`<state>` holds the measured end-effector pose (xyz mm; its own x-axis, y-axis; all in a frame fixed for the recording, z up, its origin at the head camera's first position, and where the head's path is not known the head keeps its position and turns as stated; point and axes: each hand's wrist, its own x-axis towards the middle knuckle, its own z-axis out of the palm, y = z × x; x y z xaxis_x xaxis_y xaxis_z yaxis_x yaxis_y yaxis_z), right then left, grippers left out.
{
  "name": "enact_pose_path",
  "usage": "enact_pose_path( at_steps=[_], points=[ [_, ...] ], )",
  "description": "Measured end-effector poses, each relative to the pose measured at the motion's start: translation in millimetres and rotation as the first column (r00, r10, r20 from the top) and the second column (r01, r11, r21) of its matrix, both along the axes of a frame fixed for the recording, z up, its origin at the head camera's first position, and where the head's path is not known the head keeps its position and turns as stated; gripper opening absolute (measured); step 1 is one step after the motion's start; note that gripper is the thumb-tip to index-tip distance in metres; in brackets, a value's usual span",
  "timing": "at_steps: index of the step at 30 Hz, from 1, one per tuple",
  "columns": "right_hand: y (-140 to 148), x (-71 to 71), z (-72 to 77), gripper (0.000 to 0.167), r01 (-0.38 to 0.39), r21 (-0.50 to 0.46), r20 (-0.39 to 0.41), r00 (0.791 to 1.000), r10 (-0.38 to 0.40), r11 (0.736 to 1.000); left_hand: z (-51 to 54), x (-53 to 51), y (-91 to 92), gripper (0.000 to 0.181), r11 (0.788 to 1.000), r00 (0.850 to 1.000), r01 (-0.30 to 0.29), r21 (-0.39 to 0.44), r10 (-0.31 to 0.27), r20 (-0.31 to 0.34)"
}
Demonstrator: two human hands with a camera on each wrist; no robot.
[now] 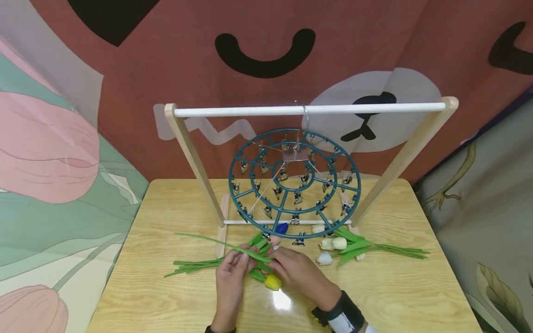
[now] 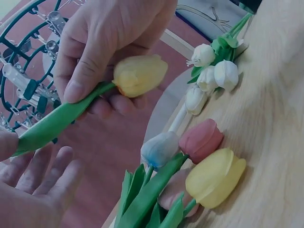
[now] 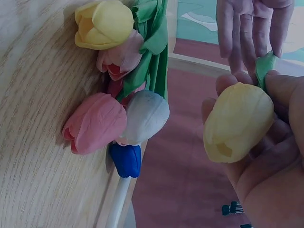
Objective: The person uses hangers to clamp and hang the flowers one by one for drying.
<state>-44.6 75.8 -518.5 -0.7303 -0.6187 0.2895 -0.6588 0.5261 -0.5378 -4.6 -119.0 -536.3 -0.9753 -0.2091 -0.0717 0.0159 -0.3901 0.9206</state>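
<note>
A pale yellow tulip (image 2: pixel 140 76) (image 3: pixel 240 122) is held between the two hands. My right hand (image 1: pixel 301 275) (image 2: pixel 107 45) (image 3: pixel 270 156) pinches its stem close below the flower head. The thumb of my left hand (image 1: pixel 230 277) (image 2: pixel 35 190) (image 3: pixel 254 28) presses the green leaf (image 2: pixel 57 126) toward its other end, with several fingers extended. Under the hands lies a bunch of tulips with a yellow one (image 1: pixel 273 281) (image 2: pixel 216 178) (image 3: pixel 103 24), pink ones (image 2: pixel 201 140) (image 3: pixel 97 123), a pale blue-white one (image 2: pixel 160 149) (image 3: pixel 146 118) and a blue one (image 1: pixel 281 228) (image 3: pixel 125 160).
A round teal rack (image 1: pixel 294 210) with metal clips hangs from a white bar (image 1: pixel 250 111) on a wooden frame (image 1: pixel 401 159) over the table (image 1: pixel 166 203). White tulips (image 1: pixel 333 243) (image 2: pixel 225 76) lie at the right, stems pointing right. A printed cloth (image 1: pixel 166 60) stands behind.
</note>
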Motion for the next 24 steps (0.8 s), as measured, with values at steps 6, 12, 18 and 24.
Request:
enact_pose_path(
  at_steps=[6, 12, 18, 24],
  points=[
    [-0.8, -3.2, 0.3, 0.015, -0.002, 0.013, -0.028, 1.000, 0.003, 1.000, 0.3, -4.1, 4.2, 0.028, 0.995, 0.999, -0.005, 0.103, 0.009, -0.040],
    [-3.7, -5.3, 3.3, 0.028, 0.053, 0.028, 0.039, 0.998, -0.054, 0.998, 1.8, -8.5, 6.7, 0.023, 0.989, 0.994, -0.041, 0.145, 0.055, -0.099],
    [-8.9, -1.7, 7.3, 0.045, 0.174, -0.098, 0.156, 0.975, -0.157, 0.980, 3.4, -13.5, 2.7, 0.026, 0.991, 0.973, -0.137, -0.011, 0.132, -0.188],
    [-14.3, -0.9, 15.2, 0.065, 0.165, -0.315, 0.278, 0.958, -0.076, 0.934, 11.5, -20.9, -3.8, 0.019, 0.941, 0.940, -0.233, -0.245, 0.153, -0.306]
  ],
)
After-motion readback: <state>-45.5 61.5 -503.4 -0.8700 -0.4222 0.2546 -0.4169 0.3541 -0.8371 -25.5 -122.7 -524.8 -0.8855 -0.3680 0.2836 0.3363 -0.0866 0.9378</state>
